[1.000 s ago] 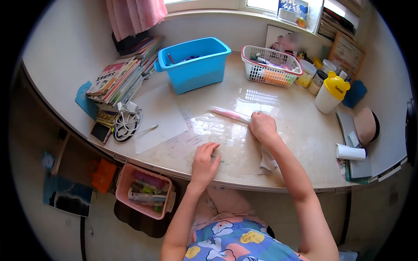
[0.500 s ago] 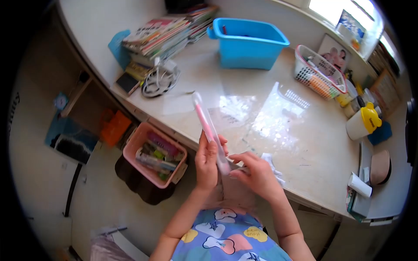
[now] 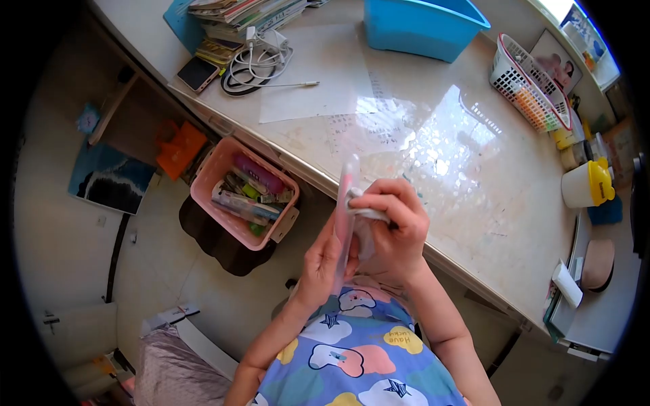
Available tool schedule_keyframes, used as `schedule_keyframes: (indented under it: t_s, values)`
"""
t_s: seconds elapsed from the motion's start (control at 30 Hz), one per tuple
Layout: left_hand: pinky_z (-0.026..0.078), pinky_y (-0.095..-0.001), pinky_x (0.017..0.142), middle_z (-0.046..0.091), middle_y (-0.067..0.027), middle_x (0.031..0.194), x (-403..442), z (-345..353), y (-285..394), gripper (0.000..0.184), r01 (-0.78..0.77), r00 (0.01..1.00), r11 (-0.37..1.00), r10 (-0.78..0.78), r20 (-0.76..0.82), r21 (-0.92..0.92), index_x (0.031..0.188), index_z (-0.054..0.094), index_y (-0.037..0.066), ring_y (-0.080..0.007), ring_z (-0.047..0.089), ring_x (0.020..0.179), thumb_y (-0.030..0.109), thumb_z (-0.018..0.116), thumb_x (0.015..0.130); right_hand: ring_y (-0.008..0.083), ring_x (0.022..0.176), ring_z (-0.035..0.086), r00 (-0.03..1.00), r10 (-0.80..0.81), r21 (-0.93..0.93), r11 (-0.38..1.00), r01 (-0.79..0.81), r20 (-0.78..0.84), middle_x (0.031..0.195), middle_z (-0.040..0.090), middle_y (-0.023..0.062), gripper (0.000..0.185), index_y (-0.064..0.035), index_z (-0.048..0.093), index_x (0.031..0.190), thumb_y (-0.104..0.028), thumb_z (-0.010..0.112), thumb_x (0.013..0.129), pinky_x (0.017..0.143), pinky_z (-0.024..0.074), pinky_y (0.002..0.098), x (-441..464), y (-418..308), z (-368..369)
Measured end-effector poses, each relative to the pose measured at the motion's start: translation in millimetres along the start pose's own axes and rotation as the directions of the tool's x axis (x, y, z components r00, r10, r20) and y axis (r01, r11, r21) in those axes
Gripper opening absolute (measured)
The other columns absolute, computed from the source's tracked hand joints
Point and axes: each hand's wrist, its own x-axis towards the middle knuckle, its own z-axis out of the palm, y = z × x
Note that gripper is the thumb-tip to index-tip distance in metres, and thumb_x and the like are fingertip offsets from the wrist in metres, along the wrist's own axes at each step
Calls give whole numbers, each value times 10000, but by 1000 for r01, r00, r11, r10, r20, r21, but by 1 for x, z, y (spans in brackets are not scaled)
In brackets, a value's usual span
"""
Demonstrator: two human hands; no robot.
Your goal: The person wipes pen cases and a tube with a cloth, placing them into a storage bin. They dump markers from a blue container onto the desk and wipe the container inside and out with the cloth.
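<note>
A long, slim, pink-and-clear plastic case (image 3: 343,233) stands almost on end in front of my body, near the desk's front edge. My left hand (image 3: 319,267) is closed round its lower half. In my right hand (image 3: 401,227) a white cloth (image 3: 366,214) is bunched between the fingers and thumb. The cloth presses against the case's right side near its upper end. Some of it hangs down between my two hands. What the case contains cannot be made out.
On the desk (image 3: 474,223) stand a blue bin (image 3: 420,34), a white basket (image 3: 528,84), and a yellow-lidded container (image 3: 586,184). A white cable (image 3: 261,64) lies near a phone (image 3: 197,73) and stacked books (image 3: 250,17). Below left is a filled pink bin (image 3: 223,223).
My view has tilted downward. The case has turned more upright, and my right hand has moved from its lower end to its upper part, with the cloth now plainly showing.
</note>
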Motion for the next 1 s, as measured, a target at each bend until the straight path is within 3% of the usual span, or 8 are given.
schedule_keyframes:
  t_s: [0.1, 0.2, 0.33, 0.5, 0.6, 0.8, 0.93, 1.0]
  values:
    - [398, -196, 527, 525, -28, 860, -5, -6, -6, 482, -37, 999, 988, 39, -7, 149, 1481, 328, 80, -59, 484, 630, 263, 402, 1041, 230, 765, 613, 995, 22, -59, 998, -29, -102, 933, 598, 101, 382, -45, 712, 928, 174, 596, 638, 645, 498, 285, -2, -4, 4]
    - [406, -202, 546, 528, -22, 822, -3, -16, -13, 456, -130, 986, 911, 160, -46, 392, 1447, 380, 40, -64, 482, 629, 183, 456, 1020, 261, 790, 594, 939, -334, -102, 935, 341, 75, 931, 602, 113, 358, -20, 701, 926, 109, 616, 603, 677, 500, 316, -10, -6, 13]
    - [414, -220, 563, 550, -17, 821, -4, -21, -16, 458, -296, 922, 689, 388, 9, 662, 1410, 427, -3, -83, 489, 656, 122, 509, 976, 264, 756, 576, 969, -247, -164, 957, 241, -22, 925, 612, 109, 331, -6, 700, 903, 75, 626, 590, 643, 481, 332, 6, 4, 4]
    - [511, -349, 706, 613, -133, 953, -6, -20, -3, 529, -288, 898, 541, 439, 27, 790, 1388, 487, 63, -286, 630, 816, 74, 638, 881, 272, 764, 593, 907, -419, -207, 885, 417, 37, 942, 605, 138, 317, 12, 694, 903, 39, 651, 590, 639, 497, 343, 8, 3, 5]
    - [512, -371, 662, 611, -126, 941, -5, -27, -6, 539, -342, 826, 371, 556, 89, 863, 1373, 512, 79, -296, 611, 749, 63, 661, 855, 284, 780, 600, 875, -447, -237, 844, 481, 184, 956, 608, 138, 321, 13, 681, 916, 37, 643, 598, 668, 522, 357, -2, -1, 12]
    - [476, -308, 675, 603, -139, 935, -8, -25, -1, 444, -325, 859, 416, 506, 80, 849, 1325, 538, 10, -260, 561, 753, 88, 632, 898, 289, 829, 599, 987, -159, -118, 980, 158, 3, 960, 622, 113, 359, -29, 703, 963, 105, 640, 635, 697, 502, 333, 18, 6, 6]
    - [481, -311, 692, 604, -135, 937, -13, -27, -2, 449, -314, 877, 491, 478, 50, 813, 1331, 535, 15, -254, 567, 764, 103, 635, 903, 225, 908, 609, 959, 283, 264, 927, -267, -23, 1023, 631, 109, 268, -25, 702, 1026, 62, 641, 780, 768, 477, 283, 17, -2, 1]
    - [480, -308, 690, 601, -128, 929, -12, -25, -2, 459, -330, 867, 498, 495, 49, 802, 1335, 533, 17, -243, 564, 761, 102, 641, 897, 166, 948, 586, 974, 222, 291, 930, -226, 48, 1055, 628, 94, 228, -16, 687, 1060, -28, 660, 833, 813, 451, 262, 14, -3, 7]
